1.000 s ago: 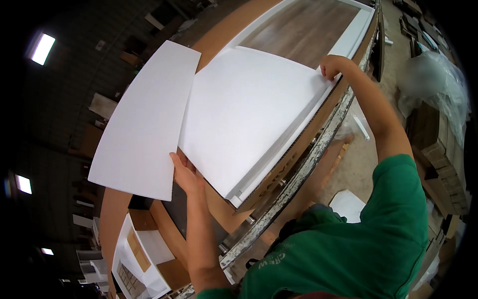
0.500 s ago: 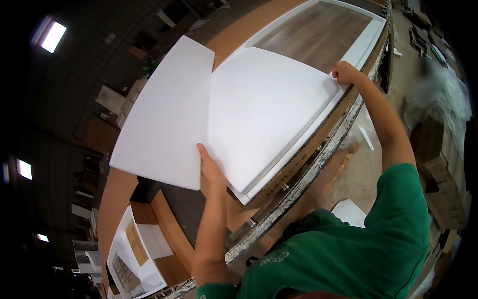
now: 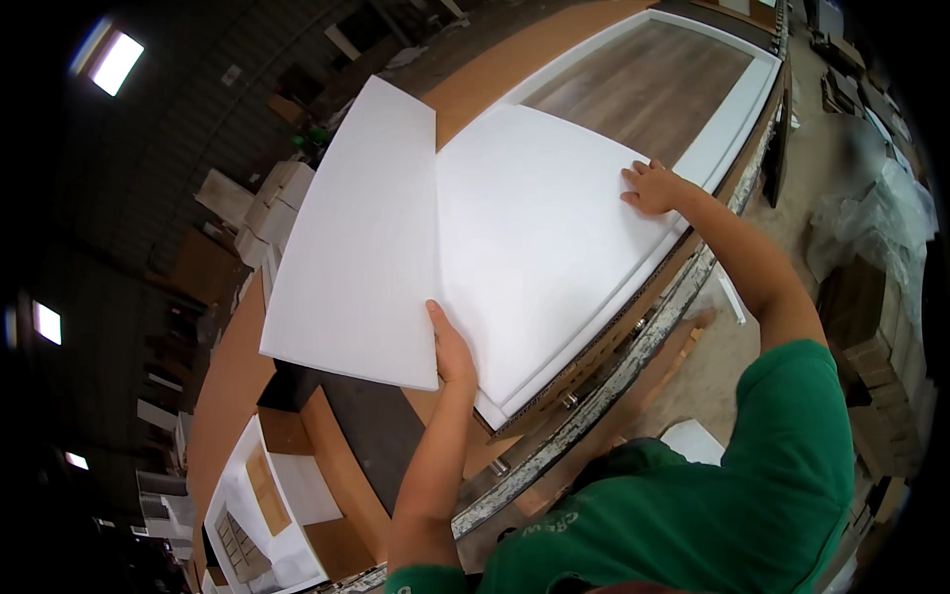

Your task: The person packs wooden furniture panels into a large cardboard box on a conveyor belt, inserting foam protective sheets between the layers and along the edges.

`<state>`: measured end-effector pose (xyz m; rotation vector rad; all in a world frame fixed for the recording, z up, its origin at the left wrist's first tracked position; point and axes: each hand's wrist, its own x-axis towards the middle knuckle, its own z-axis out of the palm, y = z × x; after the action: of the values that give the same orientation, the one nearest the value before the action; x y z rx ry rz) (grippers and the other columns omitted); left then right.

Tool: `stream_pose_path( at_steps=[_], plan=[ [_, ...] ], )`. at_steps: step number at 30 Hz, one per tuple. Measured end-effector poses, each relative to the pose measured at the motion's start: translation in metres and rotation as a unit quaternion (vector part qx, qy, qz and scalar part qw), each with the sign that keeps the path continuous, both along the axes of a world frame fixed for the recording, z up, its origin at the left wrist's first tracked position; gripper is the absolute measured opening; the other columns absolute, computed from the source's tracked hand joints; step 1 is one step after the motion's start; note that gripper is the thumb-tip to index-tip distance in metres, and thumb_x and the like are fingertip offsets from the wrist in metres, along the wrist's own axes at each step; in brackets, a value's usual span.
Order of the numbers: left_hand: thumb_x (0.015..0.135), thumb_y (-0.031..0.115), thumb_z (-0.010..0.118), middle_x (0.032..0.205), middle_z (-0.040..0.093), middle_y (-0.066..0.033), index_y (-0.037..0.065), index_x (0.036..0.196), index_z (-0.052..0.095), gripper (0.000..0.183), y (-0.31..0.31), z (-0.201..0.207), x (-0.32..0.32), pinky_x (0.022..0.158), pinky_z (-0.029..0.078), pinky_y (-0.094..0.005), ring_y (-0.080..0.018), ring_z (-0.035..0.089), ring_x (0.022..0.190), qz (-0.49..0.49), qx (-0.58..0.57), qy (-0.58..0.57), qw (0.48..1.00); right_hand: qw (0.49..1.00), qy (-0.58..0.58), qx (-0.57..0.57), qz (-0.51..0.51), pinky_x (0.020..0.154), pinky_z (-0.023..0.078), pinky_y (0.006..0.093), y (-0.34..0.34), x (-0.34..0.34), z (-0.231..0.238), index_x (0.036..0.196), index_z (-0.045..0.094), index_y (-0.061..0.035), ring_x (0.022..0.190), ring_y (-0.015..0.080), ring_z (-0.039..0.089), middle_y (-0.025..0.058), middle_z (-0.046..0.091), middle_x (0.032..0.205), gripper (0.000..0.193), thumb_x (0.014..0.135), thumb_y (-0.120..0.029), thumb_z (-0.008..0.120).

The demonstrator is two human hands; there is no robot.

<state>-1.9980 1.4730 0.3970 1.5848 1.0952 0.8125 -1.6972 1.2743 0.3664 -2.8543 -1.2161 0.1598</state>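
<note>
Dim room (image 3: 148, 198): left hand (image 3: 453, 356) pinches one sheet (image 3: 351, 238); right hand (image 3: 655, 190) (spread wide) should gently press the other sheet (image 3: 544, 247).

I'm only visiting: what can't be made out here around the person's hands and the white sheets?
All in the head view:
- Left hand: most fingers, hidden behind the left white sheet.
- Wood-look panel: how far it reaches, hidden by the right white sheet.
- Open carton: its near end, cut off by the lower edge.
- Beside the clear plastic: a patch too blurred to tell.
</note>
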Motion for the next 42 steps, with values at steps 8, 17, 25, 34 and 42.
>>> stream_pose_path(
  at_steps=[8, 17, 25, 34, 42],
  plan=[
    [0.081, 0.046, 0.033, 0.122, 0.032, -0.0149, -0.004, 0.116, 0.033, 0.061, 0.031, 0.008, 0.026, 0.092, 0.022, -0.0263, -0.0242, 0.033, 0.109, -0.021, 0.022, -0.037, 0.999, 0.989, 0.016, -0.144, 0.013, 0.077, 0.033, 0.0460, 0.030, 0.007, 0.043, 0.101, 0.051, -0.0090, 0.102, 0.0292, 0.037, 0.0116, 0.047, 0.105, 0.043, 0.064, -0.031, 0.050],
    [0.082, 0.041, 0.035, 0.123, 0.030, -0.0136, -0.004, 0.119, 0.028, 0.058, 0.034, -0.035, 0.048, 0.093, 0.021, -0.0266, -0.0231, 0.031, 0.111, -0.026, 0.044, -0.013, 0.999, 0.997, 0.000, 0.072, -0.015, 0.093, 0.006, 0.0526, 0.121, 0.015, -0.010, 0.125, 0.023, -0.0223, 0.119, 0.0384, 0.004, 0.0153, 0.011, 0.131, 0.066, 0.072, -0.062, 0.024],
    [0.080, 0.039, 0.040, 0.117, 0.034, -0.0152, -0.004, 0.117, 0.028, 0.058, 0.027, -0.004, 0.041, 0.087, 0.031, -0.0301, -0.0237, 0.038, 0.105, 0.036, -0.062, -0.164, 0.984, 0.999, -0.018, 0.041, 0.002, 0.094, 0.006, 0.0501, 0.118, 0.022, -0.005, 0.125, 0.021, -0.0228, 0.119, 0.0375, 0.004, 0.0147, 0.011, 0.131, 0.064, 0.073, -0.060, 0.023],
    [0.084, 0.032, 0.030, 0.103, 0.040, -0.0200, -0.008, 0.103, 0.035, 0.045, 0.045, 0.072, -0.094, 0.088, 0.037, -0.0354, -0.0298, 0.043, 0.100, 0.079, 0.028, -0.464, 0.882, 0.987, -0.058, 0.062, 0.137, 0.092, 0.011, 0.0528, 0.198, -0.058, -0.012, 0.124, 0.024, -0.0204, 0.119, 0.0347, 0.012, 0.0141, 0.017, 0.129, 0.056, 0.078, -0.053, 0.021],
    [0.084, 0.030, 0.030, 0.104, 0.042, -0.0207, -0.010, 0.103, 0.036, 0.044, 0.006, 0.077, -0.134, 0.089, 0.035, -0.0340, -0.0270, 0.042, 0.101, 0.103, -0.018, -0.523, 0.846, 0.996, -0.058, -0.063, 0.016, 0.091, 0.014, 0.0527, 0.204, -0.090, 0.015, 0.126, 0.016, -0.0209, 0.117, 0.0383, 0.010, 0.0147, 0.012, 0.130, 0.055, 0.080, -0.049, 0.022]
  ],
)
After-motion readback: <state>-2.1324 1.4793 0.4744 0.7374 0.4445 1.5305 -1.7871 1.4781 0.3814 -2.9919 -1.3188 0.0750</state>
